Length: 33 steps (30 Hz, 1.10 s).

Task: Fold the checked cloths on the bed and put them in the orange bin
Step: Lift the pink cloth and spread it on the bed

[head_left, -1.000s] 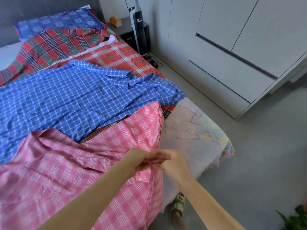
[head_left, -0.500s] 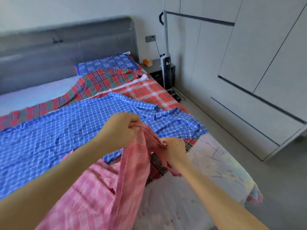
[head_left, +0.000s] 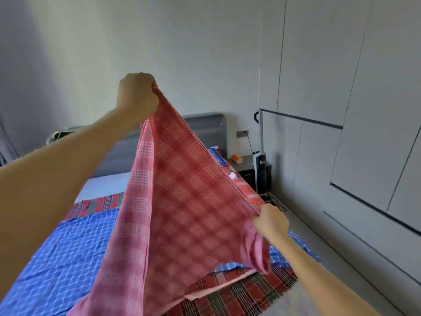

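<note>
My left hand point(head_left: 136, 96) is raised high and grips one end of the pink checked cloth point(head_left: 182, 213). Lower and to the right, my right hand point(head_left: 270, 221) pinches the same edge, so the edge runs taut between my hands. The rest of the pink cloth hangs down to the bed. Under it lie a blue checked cloth point(head_left: 68, 258) and a red and green checked cloth point(head_left: 239, 290). More red checked cloth point(head_left: 95, 205) shows farther back. The orange bin is not in view.
A grey headboard point(head_left: 205, 126) stands at the back of the bed. An upright vacuum point(head_left: 260, 160) leans by a dark nightstand point(head_left: 243, 164) with a small orange box on it. Grey wardrobe doors point(head_left: 353, 133) line the right side.
Both hands have lifted the pink cloth off the bed. My left hand rose high while my right hand moved out to the right, stretching the edge. The camera tilted upward.
</note>
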Available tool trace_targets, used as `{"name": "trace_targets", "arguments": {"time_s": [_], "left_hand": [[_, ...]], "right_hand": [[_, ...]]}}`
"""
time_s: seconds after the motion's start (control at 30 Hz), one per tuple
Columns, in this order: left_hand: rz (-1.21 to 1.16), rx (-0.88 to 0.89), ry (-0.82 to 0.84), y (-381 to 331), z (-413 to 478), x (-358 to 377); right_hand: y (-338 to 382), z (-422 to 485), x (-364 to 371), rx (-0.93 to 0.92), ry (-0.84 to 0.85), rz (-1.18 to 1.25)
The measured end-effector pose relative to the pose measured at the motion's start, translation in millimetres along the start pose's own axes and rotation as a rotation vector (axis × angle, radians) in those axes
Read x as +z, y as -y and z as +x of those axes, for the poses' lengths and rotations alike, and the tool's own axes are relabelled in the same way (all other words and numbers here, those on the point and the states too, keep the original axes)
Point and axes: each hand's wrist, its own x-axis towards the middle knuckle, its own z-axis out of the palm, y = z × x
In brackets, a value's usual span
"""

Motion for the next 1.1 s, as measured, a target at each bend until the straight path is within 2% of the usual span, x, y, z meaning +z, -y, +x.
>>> {"name": "trace_targets", "arguments": {"time_s": [0.2, 0.33, 0.43, 0.53, 0.73, 0.83, 0.93, 1.0, 1.1], "left_hand": [[0.04, -0.06, -0.222, 40.1, 28.6, -72.9], [0.124, -0.055, -0.324, 69.2, 32.8, -124.5], [0.187, -0.125, -0.399, 96.4, 34.1, -157.2], [0.226, -0.209, -0.395, 123.5, 29.0, -169.8], [0.121, -0.387, -0.352, 183.7, 17.2, -167.5], [-0.106, -0.521, -0.311, 213.9, 22.1, -164.0], [-0.497, -0.683, -0.313, 239.2, 26.7, -155.8], [-0.656, -0.71, -0.316, 256.5, 34.5, -145.5], [-0.622, -0.742, -0.25, 277.4, 46.1, -119.5]], "right_hand": [[7.9, 20.4, -75.4, -0.129, -0.168, -0.056], [37.0, 41.0, -149.0, -0.195, -0.502, -0.165], [71.7, 56.7, -210.9, -0.238, -0.791, -0.036], [100.1, 68.6, -252.5, -0.239, -0.875, 0.064], [141.0, 94.9, -279.8, -0.273, -0.816, 0.186], [151.2, 107.7, -287.3, -0.354, -0.603, 0.414], [159.2, 123.9, -295.2, -0.439, -0.243, 0.795], [169.2, 148.6, -294.3, -0.417, -0.12, 0.832], [193.2, 198.5, -269.7, -0.35, -0.032, 0.826]]}}
